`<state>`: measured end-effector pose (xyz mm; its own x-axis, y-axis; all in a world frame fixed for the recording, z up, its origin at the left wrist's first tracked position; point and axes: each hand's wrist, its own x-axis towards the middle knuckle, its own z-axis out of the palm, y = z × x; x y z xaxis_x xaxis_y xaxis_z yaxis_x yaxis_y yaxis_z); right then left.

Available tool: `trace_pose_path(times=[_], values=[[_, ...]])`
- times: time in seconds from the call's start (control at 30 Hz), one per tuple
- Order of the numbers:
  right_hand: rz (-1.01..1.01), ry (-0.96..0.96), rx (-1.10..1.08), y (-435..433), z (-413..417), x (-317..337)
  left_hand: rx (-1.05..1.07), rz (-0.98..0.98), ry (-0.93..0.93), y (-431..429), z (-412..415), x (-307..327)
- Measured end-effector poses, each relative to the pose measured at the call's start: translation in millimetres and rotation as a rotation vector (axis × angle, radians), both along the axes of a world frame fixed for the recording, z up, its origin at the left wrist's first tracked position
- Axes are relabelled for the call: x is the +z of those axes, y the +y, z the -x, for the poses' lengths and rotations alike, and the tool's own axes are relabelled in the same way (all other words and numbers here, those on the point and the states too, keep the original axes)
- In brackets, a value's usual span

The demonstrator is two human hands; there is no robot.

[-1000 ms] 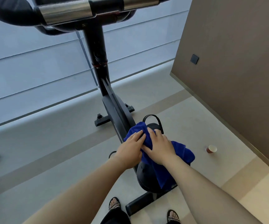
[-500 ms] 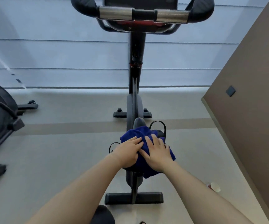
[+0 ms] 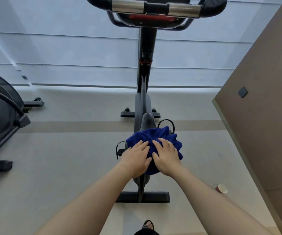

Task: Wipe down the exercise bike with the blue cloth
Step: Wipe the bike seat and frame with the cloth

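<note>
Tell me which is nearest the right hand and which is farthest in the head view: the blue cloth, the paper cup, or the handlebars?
1. blue cloth: directly under the right hand, touching it.
2. paper cup: on the floor, lower right.
3. handlebars: far ahead, atop the bike's front post.

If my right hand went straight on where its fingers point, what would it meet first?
The bunched cloth ahead of the right hand, which rests on it; beyond that, probably the bare front of the seat, though depth is unclear.
</note>
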<state>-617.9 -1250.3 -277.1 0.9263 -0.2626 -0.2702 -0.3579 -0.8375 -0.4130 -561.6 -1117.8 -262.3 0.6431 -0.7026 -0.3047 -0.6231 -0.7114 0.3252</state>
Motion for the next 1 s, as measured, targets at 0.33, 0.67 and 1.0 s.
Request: trace_pose_path(times=[0.33,0.67,1.0], values=[[-0.090,-0.010,-0.052,1.2,20.6,1.0,0.086,-0.007,-0.033,0.3,18.8,-7.1],[-0.015,0.016,0.061,-26.5,-23.0,-10.7,0.138,-0.068,-0.057,-44.5,-19.3,-21.1],[-0.228,0.031,0.111,-67.3,-81.5,-17.1,0.251,-0.060,-0.090,-79.0,-68.8,-36.0]])
